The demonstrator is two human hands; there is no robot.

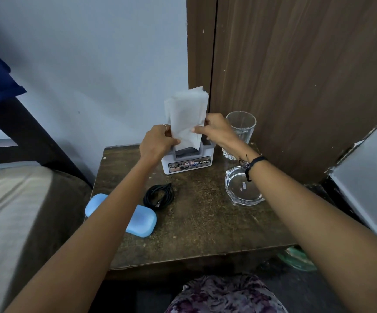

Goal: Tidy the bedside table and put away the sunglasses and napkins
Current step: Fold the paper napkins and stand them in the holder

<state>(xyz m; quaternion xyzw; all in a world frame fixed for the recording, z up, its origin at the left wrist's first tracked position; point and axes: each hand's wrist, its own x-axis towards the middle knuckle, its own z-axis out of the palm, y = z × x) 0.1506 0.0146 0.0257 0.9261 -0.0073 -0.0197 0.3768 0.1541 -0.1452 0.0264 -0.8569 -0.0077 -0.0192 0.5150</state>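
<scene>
Napkins [186, 116] going in now: left hand [155, 141] and right hand [216, 129] both pinch the white stack, lower end entering the holder [188, 164] at the table's [205, 222] back edge. Stack upright, edges uneven. Blue case [135, 219] closed; sunglasses not visible, probably inside

Bare tabletop [201, 213] lies open in the middle and front. A coiled black cable [159, 195] and blue glasses case [137, 219] crowd the left; a glass ashtray [242, 188] and tumbler [241, 125] block the right.
</scene>
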